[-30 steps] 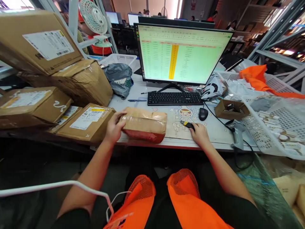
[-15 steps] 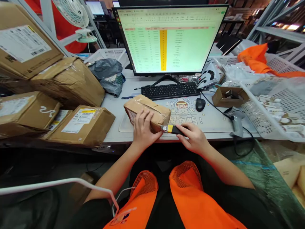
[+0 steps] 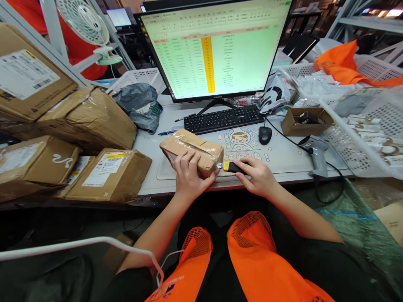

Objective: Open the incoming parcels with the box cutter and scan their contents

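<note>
A small taped cardboard box lies at a slant on the desk mat, close to the desk's front edge. My left hand grips its near side, with the fingers over the top and the thumb along the lower edge. In my right hand is a box cutter with a black handle and a yellow collar. Its metal tip meets the box's right end, by the clear tape; how deep the blade sits is hidden.
Several cardboard boxes are stacked at left beside a grey plastic bag. A monitor, keyboard and mouse stand behind. To the right are a barcode scanner, a small open box and a white basket.
The whole view has tilted and shifted slightly. Both hands keep their holds, and the box cutter stays at the box's right end, its handle now a little more level.
</note>
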### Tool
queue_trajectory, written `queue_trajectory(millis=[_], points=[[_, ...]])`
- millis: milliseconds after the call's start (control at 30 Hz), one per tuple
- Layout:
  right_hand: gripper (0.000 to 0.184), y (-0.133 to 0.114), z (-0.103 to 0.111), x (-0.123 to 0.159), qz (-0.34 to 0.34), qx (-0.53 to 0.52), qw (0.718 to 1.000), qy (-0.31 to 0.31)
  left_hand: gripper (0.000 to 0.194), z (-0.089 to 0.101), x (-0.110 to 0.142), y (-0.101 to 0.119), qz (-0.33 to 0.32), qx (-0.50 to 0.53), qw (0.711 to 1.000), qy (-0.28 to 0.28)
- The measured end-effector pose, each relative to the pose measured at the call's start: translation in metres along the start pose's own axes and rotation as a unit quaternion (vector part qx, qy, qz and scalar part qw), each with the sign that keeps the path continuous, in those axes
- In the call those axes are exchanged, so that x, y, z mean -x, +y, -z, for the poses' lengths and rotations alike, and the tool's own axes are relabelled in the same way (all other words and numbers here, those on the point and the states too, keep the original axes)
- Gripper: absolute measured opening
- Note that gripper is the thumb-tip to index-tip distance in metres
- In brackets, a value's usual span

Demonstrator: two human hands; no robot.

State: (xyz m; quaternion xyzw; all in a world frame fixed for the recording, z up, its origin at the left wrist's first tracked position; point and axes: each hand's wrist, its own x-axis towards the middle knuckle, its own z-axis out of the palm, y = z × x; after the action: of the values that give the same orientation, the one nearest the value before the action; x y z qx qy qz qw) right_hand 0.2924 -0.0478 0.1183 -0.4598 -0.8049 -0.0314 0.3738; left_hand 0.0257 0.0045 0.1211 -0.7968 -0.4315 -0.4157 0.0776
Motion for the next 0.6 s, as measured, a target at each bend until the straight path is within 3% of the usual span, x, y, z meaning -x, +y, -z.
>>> queue_trajectory(millis=[100, 200, 300, 400, 500, 600], points=[[0.04, 0.001, -0.009, 0.002, -0.001, 0.021, 1.0, 0.023, 0.072, -0.001, 0.001, -0.001, -0.009, -0.005, 1.0, 0.004], [0.04, 0.024, -0.011, -0.002, -0.015, 0.028, 0.999, 0.02, 0.071, 0.0, 0.004, 0.001, -0.053, -0.01, 0.998, 0.029], [0.046, 0.068, 0.002, -0.006, -0.141, 0.072, 0.985, 0.066, 0.068, 0.007, 0.01, -0.006, -0.079, -0.001, 0.995, 0.059], [0.053, 0.103, 0.021, 0.002, -0.254, 0.121, 0.95, 0.136, 0.06, 0.021, 0.02, -0.032, -0.08, 0.042, 0.995, 0.04], [0.052, 0.106, 0.029, 0.025, -0.254, 0.108, 0.952, 0.136, 0.038, 0.04, 0.031, -0.07, -0.002, 0.082, 0.996, 0.02], [0.049, 0.089, 0.018, 0.049, -0.253, 0.066, 0.958, 0.116, 0.039, 0.055, 0.039, -0.092, 0.14, 0.041, 0.985, 0.096]])
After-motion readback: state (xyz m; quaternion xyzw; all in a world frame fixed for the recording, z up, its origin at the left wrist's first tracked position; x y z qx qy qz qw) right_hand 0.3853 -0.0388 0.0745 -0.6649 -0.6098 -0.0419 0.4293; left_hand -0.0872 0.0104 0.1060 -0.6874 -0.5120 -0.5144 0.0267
